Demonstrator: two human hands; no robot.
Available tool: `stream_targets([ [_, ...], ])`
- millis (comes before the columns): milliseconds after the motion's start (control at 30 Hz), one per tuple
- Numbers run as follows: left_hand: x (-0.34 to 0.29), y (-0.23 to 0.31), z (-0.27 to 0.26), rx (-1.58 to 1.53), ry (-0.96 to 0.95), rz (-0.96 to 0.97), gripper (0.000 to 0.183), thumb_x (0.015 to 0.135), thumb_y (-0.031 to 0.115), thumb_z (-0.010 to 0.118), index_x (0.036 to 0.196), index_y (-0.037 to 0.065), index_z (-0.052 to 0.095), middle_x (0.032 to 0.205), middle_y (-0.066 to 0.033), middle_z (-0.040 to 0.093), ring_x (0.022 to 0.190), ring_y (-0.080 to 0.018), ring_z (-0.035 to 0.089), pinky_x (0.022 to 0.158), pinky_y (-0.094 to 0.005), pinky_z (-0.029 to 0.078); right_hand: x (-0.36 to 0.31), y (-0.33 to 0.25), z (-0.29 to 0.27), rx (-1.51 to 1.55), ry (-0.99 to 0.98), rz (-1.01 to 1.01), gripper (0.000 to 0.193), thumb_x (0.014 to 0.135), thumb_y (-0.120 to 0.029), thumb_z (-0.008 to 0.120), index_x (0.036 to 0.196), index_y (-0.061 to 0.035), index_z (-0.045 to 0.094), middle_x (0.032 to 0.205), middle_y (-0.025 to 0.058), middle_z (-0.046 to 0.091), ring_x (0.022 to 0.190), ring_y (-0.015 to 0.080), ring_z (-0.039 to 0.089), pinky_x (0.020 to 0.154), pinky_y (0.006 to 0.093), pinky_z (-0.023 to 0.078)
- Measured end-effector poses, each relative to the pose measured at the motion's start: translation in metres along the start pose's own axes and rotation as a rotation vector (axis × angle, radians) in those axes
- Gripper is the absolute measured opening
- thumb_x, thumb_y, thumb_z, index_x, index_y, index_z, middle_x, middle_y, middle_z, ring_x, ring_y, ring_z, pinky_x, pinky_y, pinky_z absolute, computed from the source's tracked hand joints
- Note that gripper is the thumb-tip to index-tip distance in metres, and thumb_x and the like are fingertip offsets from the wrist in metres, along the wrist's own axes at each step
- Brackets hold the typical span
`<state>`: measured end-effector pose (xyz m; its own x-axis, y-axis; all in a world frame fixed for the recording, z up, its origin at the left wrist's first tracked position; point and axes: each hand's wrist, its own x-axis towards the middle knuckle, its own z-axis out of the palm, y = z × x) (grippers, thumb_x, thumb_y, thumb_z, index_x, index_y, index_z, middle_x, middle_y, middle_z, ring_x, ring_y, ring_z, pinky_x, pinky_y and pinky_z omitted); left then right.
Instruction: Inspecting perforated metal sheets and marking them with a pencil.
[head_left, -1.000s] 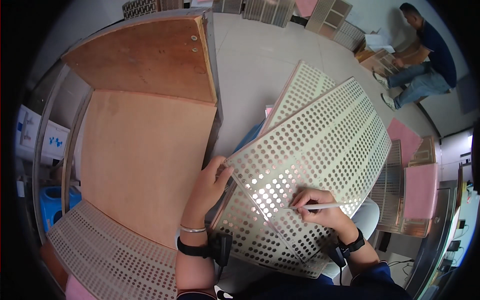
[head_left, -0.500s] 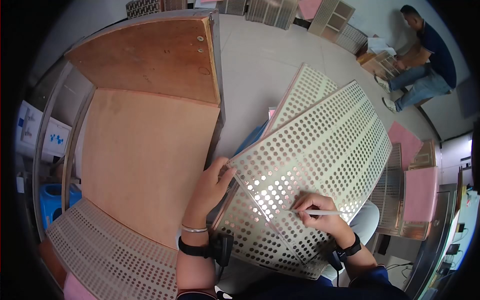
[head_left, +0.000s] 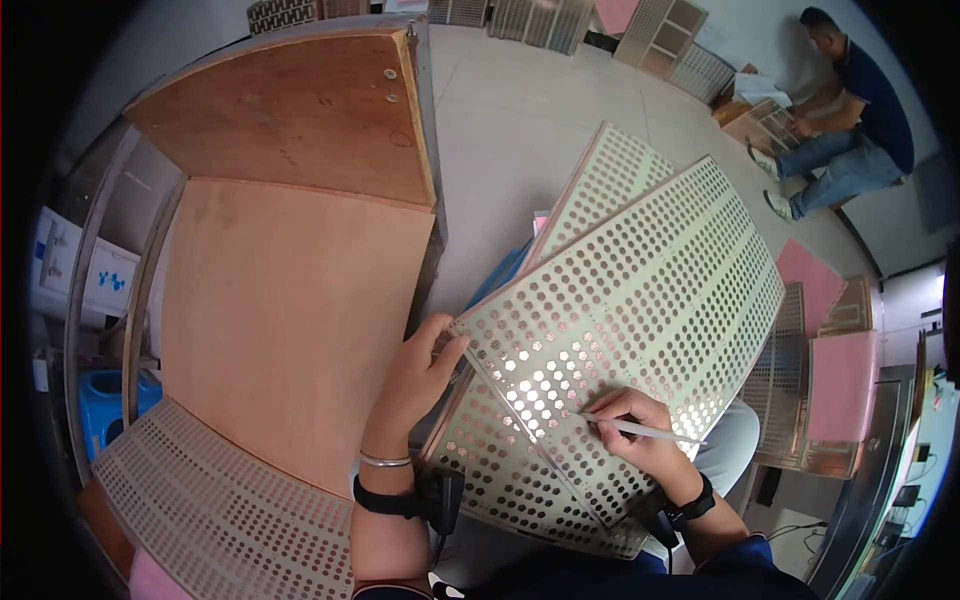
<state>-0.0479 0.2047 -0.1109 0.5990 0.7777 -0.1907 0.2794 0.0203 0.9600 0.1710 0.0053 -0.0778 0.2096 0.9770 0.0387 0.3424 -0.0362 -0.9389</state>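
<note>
A pale panel [head_left: 640, 270] patterned with rows of small shiny pentagon-like spots lies tilted across my lap. My left hand [head_left: 425, 370] grips its left corner, thumb on top and the other fingers partly hidden beneath. In my right hand [head_left: 635, 425] is a thin white pen-like tool [head_left: 655, 432], pinched between the fingers, its tip at the panel's surface near the brightly reflecting spots. Underneath lies a second similar panel [head_left: 610, 170], showing past the upper left and lower edges of the top one.
On my left stands a wooden-lined rack [head_left: 290, 310] with a raised board [head_left: 290, 110]; another spotted panel [head_left: 220, 500] lies at its near end. Pink sheets [head_left: 842, 385] and stacked panels are at right. A co-worker [head_left: 850, 110] sits at far right, handling a panel.
The pen-like tool's rear end has swung slightly downward, while its tip stays near the same spots. My left hand keeps its hold on the corner.
</note>
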Motion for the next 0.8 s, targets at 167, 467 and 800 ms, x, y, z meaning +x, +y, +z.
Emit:
stream_targets([
  [167,-0.001,0.007,0.0,-0.027,-0.027,-0.053,0.013,0.095,0.013,0.053,0.095,0.001,0.05,0.082,0.0008,0.049,0.079,-0.0065,0.046,0.074,-0.0233,0.042,0.008,-0.006,-0.006,-0.006,-0.136,-0.119,0.006,0.077,0.002,0.063,0.081,-0.0022,0.06,0.083,0.0081,0.064,0.074,0.0192,0.062,0.068,0.0299,0.049],
  [467,-0.001,0.008,0.0,-0.013,-0.027,-0.034,0.012,0.094,0.013,0.053,0.095,0.002,0.051,0.082,0.0011,0.049,0.078,-0.0066,0.047,0.074,-0.0231,0.042,0.004,-0.001,-0.003,0.103,-0.102,-0.011,0.006,0.082,0.002,0.06,0.087,-0.0001,0.059,0.086,0.0075,0.063,0.074,0.0104,0.062,0.061,0.0214,0.05],
  [800,-0.002,0.008,0.001,-0.02,-0.014,-0.045,0.012,0.095,0.013,0.053,0.096,0.002,0.05,0.082,0.0013,0.049,0.079,-0.0063,0.046,0.074,-0.0224,0.042,0.004,-0.004,-0.006,0.095,-0.135,-0.008,0.009,0.083,0.002,0.061,0.091,0.0014,0.059,0.093,0.0093,0.062,0.074,0.0105,0.063,0.065,0.0212,0.052],
])
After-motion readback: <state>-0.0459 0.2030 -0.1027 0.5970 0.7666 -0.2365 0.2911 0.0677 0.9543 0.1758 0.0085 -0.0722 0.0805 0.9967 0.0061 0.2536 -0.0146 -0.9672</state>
